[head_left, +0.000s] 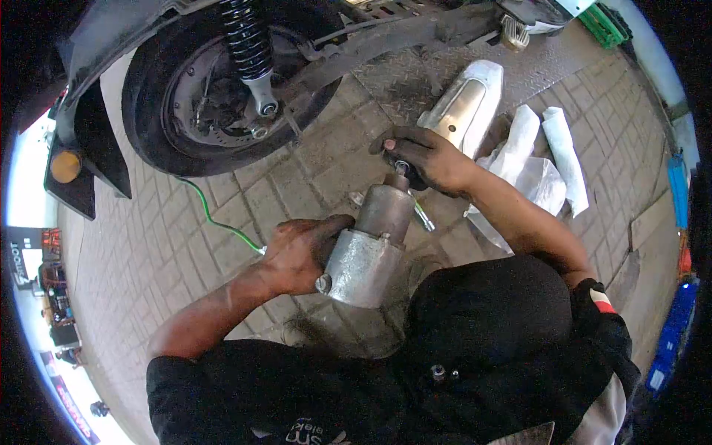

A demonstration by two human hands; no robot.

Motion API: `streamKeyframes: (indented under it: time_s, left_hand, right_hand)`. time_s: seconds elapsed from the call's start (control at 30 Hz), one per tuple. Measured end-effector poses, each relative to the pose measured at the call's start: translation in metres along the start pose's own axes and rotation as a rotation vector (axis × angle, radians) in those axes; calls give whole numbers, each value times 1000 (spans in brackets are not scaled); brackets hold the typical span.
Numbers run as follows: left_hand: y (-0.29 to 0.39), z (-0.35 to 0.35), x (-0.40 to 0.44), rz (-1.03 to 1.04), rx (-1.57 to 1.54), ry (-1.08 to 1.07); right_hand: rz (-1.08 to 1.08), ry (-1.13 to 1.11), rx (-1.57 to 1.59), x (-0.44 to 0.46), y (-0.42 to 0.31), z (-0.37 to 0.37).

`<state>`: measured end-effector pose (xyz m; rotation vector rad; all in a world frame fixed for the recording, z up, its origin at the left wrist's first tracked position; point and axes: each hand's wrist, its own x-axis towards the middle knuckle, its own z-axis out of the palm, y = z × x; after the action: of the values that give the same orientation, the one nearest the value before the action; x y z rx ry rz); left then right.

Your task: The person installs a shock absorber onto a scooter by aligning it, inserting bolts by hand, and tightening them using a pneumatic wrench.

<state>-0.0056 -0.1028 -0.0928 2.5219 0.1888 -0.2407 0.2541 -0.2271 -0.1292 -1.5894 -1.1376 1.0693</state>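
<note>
A grey metal impact wrench [367, 259] is in front of my chest, its nose pointing up and away from me. My left hand [297, 252] is closed on its left side; the grip itself is hidden. At the nose sits a shiny socket [401, 168], with the fingers of my right hand [430, 159], dark on the fingertips, closed around it. A thin green hose [211, 215] runs from near the wheel to beside my left hand. On the paving just past the wrench lies a slim metal tool [424, 213], partly hidden.
A scooter's rear wheel [174, 122] and black coil shock absorber [248, 44] stand ahead to the left. A silver cover [471, 104] lies on the ground beyond my right hand, beside white wrapped rolls [565, 156] and clear plastic [545, 185]. A metal plate [545, 70] lies behind.
</note>
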Motion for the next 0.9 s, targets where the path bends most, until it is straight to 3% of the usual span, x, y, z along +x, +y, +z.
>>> streamKeyframes:
  time_s: [0.13,0.2,0.23,0.37,0.43,0.53,0.57,0.67,0.73,0.8,0.83,0.9]
  left_hand:
    - [6,-1,1,57,-79,59]
    - [4,-1,-3,-35,-100,-38]
    - [-12,10,-7,84,-36,53]
    - [8,-13,-15,-51,-29,90]
    - [11,-21,-18,-53,-62,310]
    - [22,-57,-18,-5,-240,464]
    - [27,-68,-22,24,-322,528]
    - [44,-90,-38,-71,-270,483]
    - [60,-94,-50,-29,-156,531]
    - [80,-105,-53,-163,-95,466]
    - [72,-91,-55,-76,-24,523]
    - [85,-82,-51,-94,25,571]
  right_hand:
    - [-93,-90,-188,-11,-20,3]
    - [-225,-154,-310,-5,-7,1]
    - [-233,-159,-337,1,-10,-1]
    - [164,59,160,5,-45,25]
    - [43,68,106,9,-62,21]
    - [183,157,163,12,-134,27]
    - [-71,113,179,15,-143,29]
    - [-52,42,470,13,-191,25]
    - [-419,178,-563,2,-192,25]
    - [-356,141,-638,-9,-196,28]
    - [-340,212,-530,-16,-187,33]
    - [-475,312,-731,-33,-194,22]
